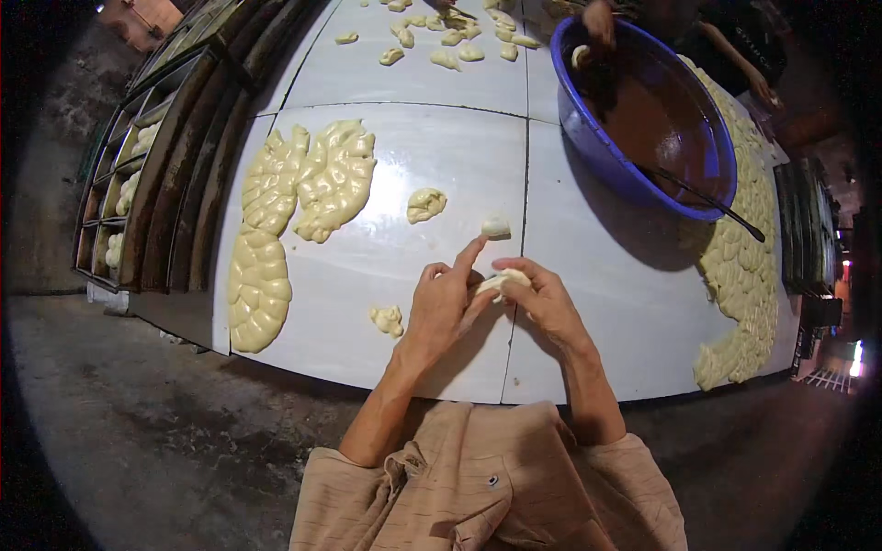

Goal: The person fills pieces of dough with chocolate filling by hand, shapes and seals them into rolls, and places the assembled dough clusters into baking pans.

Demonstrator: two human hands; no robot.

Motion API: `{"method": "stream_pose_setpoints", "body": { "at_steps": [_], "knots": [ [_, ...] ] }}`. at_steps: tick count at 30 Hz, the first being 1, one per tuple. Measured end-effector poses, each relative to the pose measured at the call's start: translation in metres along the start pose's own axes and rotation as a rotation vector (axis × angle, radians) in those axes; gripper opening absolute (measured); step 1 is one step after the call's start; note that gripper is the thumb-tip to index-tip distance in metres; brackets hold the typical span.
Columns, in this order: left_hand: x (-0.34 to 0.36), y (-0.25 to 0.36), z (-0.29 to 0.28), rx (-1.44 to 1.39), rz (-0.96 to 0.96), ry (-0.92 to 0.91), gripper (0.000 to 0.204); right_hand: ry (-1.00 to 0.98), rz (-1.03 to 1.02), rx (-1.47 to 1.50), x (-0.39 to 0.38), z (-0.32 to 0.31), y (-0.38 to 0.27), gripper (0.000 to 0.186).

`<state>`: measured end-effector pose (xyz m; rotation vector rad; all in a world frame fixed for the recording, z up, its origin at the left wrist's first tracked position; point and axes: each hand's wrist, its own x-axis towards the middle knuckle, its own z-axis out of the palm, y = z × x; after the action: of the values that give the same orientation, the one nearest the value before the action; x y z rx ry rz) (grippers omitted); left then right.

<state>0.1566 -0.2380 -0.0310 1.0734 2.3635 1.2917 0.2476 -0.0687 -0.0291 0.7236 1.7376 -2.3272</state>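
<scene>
Between my two hands, above the near middle of the white table (441,363), is a small piece of pale dough (502,281). My left hand (443,301) has its thumb and lower fingers against the dough, while its index finger stretches forward. That fingertip is close to a small whitish block (496,228); I cannot tell if they touch. My right hand (548,310) pinches the dough's other side with curled fingers. Left of my hands lie a small dough scrap (387,320) and, farther off, a flattened dough piece (426,205).
Glossy dough masses (260,285) spread along the table's left; more dough (746,248) covers its right side. A blue tub (574,119) of brown filling has a long dark handle (707,197). Another person's hand (599,23) reaches into it. Stacked compartment trays (152,184) stand left.
</scene>
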Motion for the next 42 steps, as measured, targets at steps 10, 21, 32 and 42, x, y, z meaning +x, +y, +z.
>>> {"method": "stream_pose_setpoints", "body": {
  "at_steps": [10,21,32,42],
  "knots": [
    [-0.023,-0.03,0.015,0.307,0.125,-0.083,0.047,0.08,-0.181,-0.351,0.003,0.01,0.022,0.011],
    [-0.031,-0.025,0.017,0.304,-0.071,-0.196,0.117,-0.018,-0.355,0.389,-0.016,-0.014,-0.019,0.039],
    [0.008,0.024,0.001,-0.501,-0.344,-0.047,0.038,0.188,-0.173,0.115,-0.01,0.002,-0.003,0.029],
    [0.022,0.036,0.03,-0.65,-0.076,0.067,0.093,0.339,-0.425,-0.076,-0.016,-0.007,-0.005,0.042]
  ]
}}
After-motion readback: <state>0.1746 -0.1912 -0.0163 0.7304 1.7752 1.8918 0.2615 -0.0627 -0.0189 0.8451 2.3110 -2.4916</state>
